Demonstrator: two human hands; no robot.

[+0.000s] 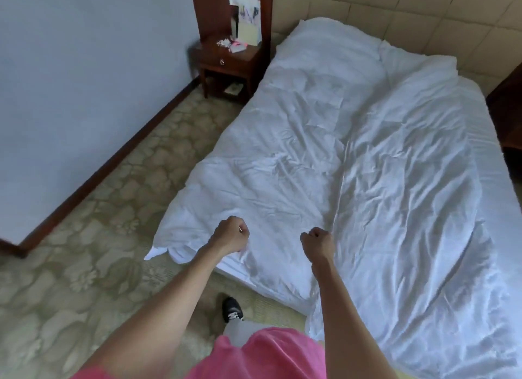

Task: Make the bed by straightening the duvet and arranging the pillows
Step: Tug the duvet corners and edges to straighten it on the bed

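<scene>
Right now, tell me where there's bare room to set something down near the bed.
The carpet between the wall and the duvet is bare. The nightstand top is crowded with cards and small items. The duvet surface beyond both hands, left hand and right hand, is rumpled but free.

the duvet (pixel 353 152) is plain white all over, no print, just greyish shadows in the creases. carpet (pixel 84 265) is a washed-out olive and beige with a big floral leafy pattern. wall (pixel 84 82) is pale blue-grey with a dark reddish-brown skirting board (pixel 99 169). the bedside table (pixel 228 65) is dark reddish-brown wood with white and pink bits on top plus a cream card. headboard (pixel 395 17) is beige in a padded square grid. the person's top (pixel 268 356) is bright pink, and the shoe (pixel 233 309) is black with white laces.
</scene>
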